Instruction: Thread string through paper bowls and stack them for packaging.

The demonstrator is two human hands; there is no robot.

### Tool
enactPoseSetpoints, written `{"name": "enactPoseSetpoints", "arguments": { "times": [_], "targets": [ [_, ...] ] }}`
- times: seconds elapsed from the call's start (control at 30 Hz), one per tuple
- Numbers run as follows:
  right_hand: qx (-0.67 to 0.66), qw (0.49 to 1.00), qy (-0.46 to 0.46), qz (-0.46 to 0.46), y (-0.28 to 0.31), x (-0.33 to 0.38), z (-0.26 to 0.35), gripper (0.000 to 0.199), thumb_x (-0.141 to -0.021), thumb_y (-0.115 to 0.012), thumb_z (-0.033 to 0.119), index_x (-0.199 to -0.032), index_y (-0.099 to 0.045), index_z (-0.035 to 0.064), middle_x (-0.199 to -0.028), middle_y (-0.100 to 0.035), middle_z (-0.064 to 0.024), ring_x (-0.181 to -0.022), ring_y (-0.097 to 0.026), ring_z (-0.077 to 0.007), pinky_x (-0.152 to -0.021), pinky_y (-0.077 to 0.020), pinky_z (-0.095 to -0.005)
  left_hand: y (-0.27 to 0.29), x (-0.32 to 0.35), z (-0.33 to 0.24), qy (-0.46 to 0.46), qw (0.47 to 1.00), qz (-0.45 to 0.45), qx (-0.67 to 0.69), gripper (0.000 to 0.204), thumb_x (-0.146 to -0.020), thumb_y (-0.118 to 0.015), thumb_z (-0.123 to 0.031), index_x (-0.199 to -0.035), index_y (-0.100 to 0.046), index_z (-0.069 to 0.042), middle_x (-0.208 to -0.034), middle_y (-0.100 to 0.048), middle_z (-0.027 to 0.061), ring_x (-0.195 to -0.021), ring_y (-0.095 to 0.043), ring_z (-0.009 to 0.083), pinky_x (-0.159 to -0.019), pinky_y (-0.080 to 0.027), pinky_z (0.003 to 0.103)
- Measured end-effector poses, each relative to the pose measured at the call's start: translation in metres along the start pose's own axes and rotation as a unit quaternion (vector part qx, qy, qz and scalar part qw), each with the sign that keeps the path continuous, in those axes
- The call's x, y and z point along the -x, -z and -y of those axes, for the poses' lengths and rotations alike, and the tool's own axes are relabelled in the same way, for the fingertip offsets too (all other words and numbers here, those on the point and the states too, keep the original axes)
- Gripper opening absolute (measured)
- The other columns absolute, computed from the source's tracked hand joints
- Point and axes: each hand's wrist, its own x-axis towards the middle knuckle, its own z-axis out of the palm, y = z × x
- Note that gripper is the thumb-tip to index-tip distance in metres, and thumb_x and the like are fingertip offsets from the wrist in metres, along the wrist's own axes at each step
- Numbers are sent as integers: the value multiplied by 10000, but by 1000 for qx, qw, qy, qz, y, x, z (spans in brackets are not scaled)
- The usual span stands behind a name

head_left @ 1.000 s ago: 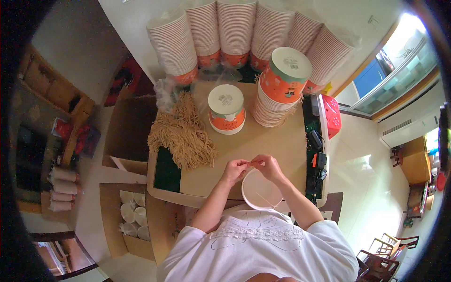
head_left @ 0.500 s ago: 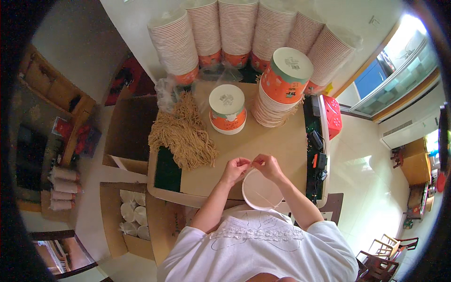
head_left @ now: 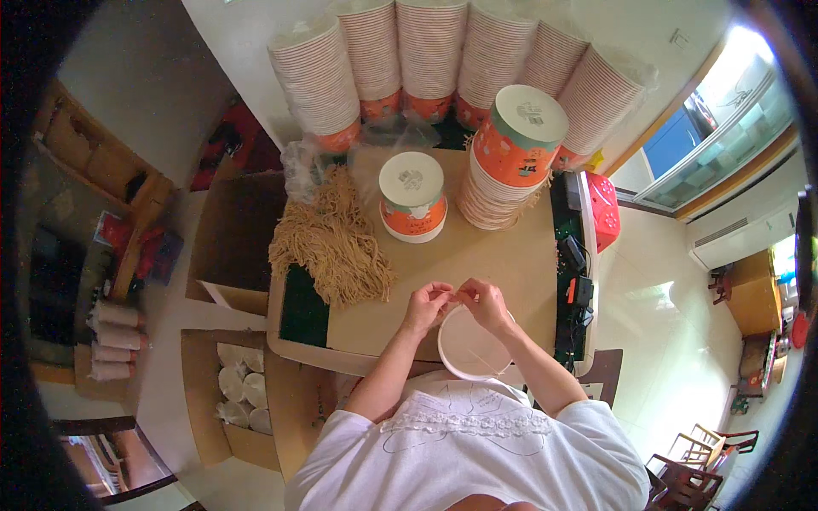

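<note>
While hovering over white paper bowl [head_left: 471, 345] at near table edge, left hand [head_left: 429, 305] and right hand [head_left: 482, 301] are meeting fingertip to fingertip, pinching thin tan string [head_left: 452, 296]; tan string pile [head_left: 334, 243] lying left.

- white round lid [head_left: 471, 345] under my hands, plain
- thin tan string [head_left: 450, 295] between my fingers
- tan-brown heap of strings [head_left: 334, 241]
- paper bowls [head_left: 412, 198] orange with white bottoms, small printed pattern on the orange
- stacked bowl rims [head_left: 317, 77] white with fine pinkish stripes
- tabletop cardboard [head_left: 477, 255] plain brown
- red plastic stool [head_left: 603, 206]
- my shirt [head_left: 469, 460] white, lace trim
</note>
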Motion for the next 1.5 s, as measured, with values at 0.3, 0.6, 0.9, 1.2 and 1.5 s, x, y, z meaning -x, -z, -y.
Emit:
{"name": "enactPoseSetpoints", "arguments": {
  "times": [0.3, 0.6, 0.9, 1.2, 1.5],
  "targets": [
    [-13, 1000, 2, 0, 0, 0, -4, 89, -764, -605, 94, -800, -613, 12, -690, -624, -90, -611, -582, -161, -567, -462, -282, 1, -2, 6, -49, 987, -11, -153, 105, -816, -591, -100, -891, -639, -43, -714, -609, -18, -543, -472, 32, -474, -371, 179],
    [-23, 999, -5, 24, 5, 0, 6, 108, -765, -605, 117, -803, -624, 17, -689, -624, -95, -612, -583, -159, -571, -458, -282, 1, 0, 11, -137, 955, -41, -258, 112, -789, -610, -57, -886, -649, -17, -732, -642, 28, -601, -541, 66, -528, -437, 213],
    [-13, 999, -24, 30, 1, -1, -6, 114, -749, -618, 104, -813, -598, 11, -718, -624, -94, -627, -586, -159, -576, -463, -274, -5, 4, 1, -185, 926, -70, -322, 91, -757, -644, -87, -803, -645, -8, -678, -644, 74, -602, -587, 100, -561, -466, 246],
    [119, 986, 114, -17, 4, 2, 14, 122, -689, -662, 103, -741, -570, 42, -729, -578, -91, -729, -569, -251, -652, -455, -351, 4, -4, 13, -154, 945, -64, -283, 88, -754, -651, -107, -764, -646, -20, -673, -645, 70, -594, -591, 104, -557, -466, 247],
    [31, 998, 44, -27, -3, 1, -1, 49, -696, -608, 50, -715, -575, 20, -739, -591, -116, -706, -589, -255, -642, -487, -338, -2, 6, 3, -155, 930, -40, -330, 96, -771, -646, -107, -804, -636, -17, -682, -632, 35, -612, -563, 76, -567, -461, 235]
  ]
}}
